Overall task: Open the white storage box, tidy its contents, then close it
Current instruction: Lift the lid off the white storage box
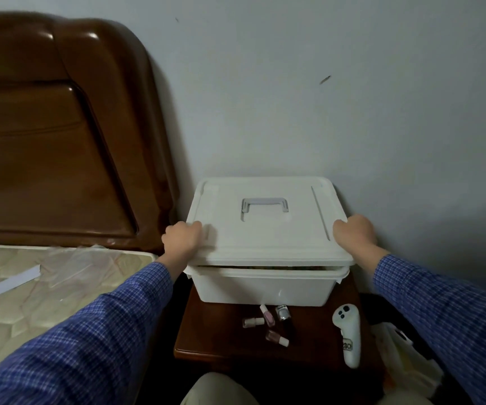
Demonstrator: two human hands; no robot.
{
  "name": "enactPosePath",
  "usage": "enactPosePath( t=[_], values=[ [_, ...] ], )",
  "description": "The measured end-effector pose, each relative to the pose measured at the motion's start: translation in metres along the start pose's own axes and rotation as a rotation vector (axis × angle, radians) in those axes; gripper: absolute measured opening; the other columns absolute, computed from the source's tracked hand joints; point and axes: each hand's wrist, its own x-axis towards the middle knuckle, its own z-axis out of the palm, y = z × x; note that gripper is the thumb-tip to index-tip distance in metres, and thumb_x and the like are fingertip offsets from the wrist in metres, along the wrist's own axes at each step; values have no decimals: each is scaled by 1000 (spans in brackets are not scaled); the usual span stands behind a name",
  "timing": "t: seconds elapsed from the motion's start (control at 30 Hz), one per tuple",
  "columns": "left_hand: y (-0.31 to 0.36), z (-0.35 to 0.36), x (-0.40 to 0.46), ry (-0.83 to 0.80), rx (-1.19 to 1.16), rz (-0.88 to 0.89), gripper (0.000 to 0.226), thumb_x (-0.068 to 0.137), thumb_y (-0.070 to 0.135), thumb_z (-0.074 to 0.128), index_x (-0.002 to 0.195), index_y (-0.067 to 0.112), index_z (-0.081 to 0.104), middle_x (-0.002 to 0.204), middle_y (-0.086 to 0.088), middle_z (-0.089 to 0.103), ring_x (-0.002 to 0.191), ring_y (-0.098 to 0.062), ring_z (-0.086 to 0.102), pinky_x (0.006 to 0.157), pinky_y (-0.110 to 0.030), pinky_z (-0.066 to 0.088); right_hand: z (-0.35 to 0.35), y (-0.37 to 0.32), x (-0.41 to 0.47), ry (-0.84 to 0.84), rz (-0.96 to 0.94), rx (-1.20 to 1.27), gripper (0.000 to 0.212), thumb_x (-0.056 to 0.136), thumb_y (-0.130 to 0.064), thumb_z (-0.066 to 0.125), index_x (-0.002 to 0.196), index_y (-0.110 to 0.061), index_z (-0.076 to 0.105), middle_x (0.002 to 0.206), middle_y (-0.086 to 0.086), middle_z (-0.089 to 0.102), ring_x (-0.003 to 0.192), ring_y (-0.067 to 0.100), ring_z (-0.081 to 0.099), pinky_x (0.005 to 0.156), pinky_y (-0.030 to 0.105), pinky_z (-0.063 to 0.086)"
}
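A white storage box (262, 287) stands on a dark wooden nightstand (221, 340) against the wall. Its white lid (268, 235), with a grey handle (264, 204) folded flat on top, sits slightly raised above the box rim, with a dark gap along the front. My left hand (184, 238) grips the lid's left edge. My right hand (354, 233) grips the lid's right edge. The contents of the box are hidden under the lid.
Several small nail polish bottles (271, 323) lie on the nightstand in front of the box. A white handheld controller (348, 334) lies at the right. A brown headboard (60, 127) and a mattress (31, 287) are on the left.
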Motion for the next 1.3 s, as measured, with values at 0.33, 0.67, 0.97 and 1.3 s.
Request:
enactPosePath(
  t=[0.33, 0.67, 0.97, 1.3],
  values=[
    [29, -81, -53, 398, -630, 521, 18, 93, 27, 46, 95, 31, 64, 99, 8, 63, 91, -10, 58, 81, -31, 49, -88, -50, -27, 197, -197, 567, 44, 89, -41, 38, 76, -7, 63, 79, 10, 67, 74, 23, 56, 63, 37, 46],
    [3, -141, -79, 416, -692, 463, 9, 89, 24, 72, 93, 31, 76, 88, 3, 72, 72, -5, 63, 68, -20, 56, -132, -83, -53, -663, -21, 1201, 78, 85, -74, 47, 130, -11, 47, 122, 25, 60, 114, 40, 64, 99, 51, 51],
    [-88, -195, -100, -220, -1140, 22, 30, 96, 22, 52, 104, 14, 80, 108, -8, 76, 88, -25, 76, 70, -42, 63, -93, -81, -97, -761, -77, 835, 37, 88, 7, 38, 116, 2, 62, 98, 18, 75, 81, 32, 75, 59, 38, 60],
    [-218, -254, -118, -141, -891, -174, 31, 103, 10, 40, 130, 4, 54, 92, -16, 74, 73, -30, 72, 58, -38, 58, 28, -142, -164, -1030, -8, 824, 45, 85, -8, 55, 127, 6, 60, 114, 19, 69, 104, 34, 68, 97, 50, 53]
  ],
)
